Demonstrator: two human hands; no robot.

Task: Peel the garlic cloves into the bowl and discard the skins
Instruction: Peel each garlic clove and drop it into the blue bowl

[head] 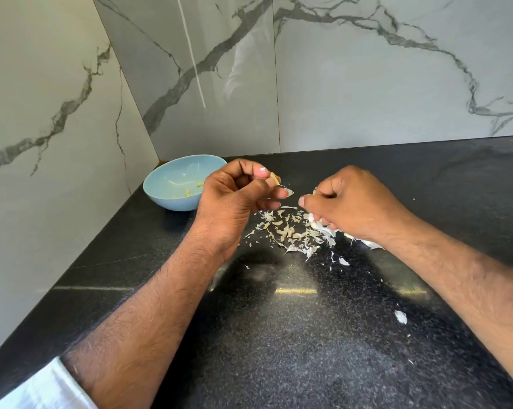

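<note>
**Operator:** While the left hand point(237, 193) pinches the garlic clove point(274, 179) between thumb and fingertips, I treat the clove as light, firm and slick wherever skin is off. I judge the hold belongs on its flanks, leaving the tip free.

**Observer:** Where is the clove relative to the bowl point(182, 182)?

**Operator:** Just right of the bowl's rim, raised above the countertop point(278, 335). A thin flake of skin point(287, 191) hangs from its lower end.

**Observer:** Report the right hand point(349, 202).

**Operator:** It is further right of the bowl, fingers curled. Pale papery material shows beneath it, but I cannot tell whether the fingers grip it or merely close above it.

**Observer:** Describe the clove.

**Operator:** Small, pale tan to cream, partly hidden by the fingertips. I judge it partly peeled; the hanging flake is dry, brittle and near weightless, so it should tear rather than stretch.

**Observer:** Other task items?

**Operator:** Two small yellowish peeled cloves point(193, 188) lie inside the bowl. A scatter of skins point(290, 231) lies on the countertop right of the bowl, below both hands, not yet discarded.
</note>
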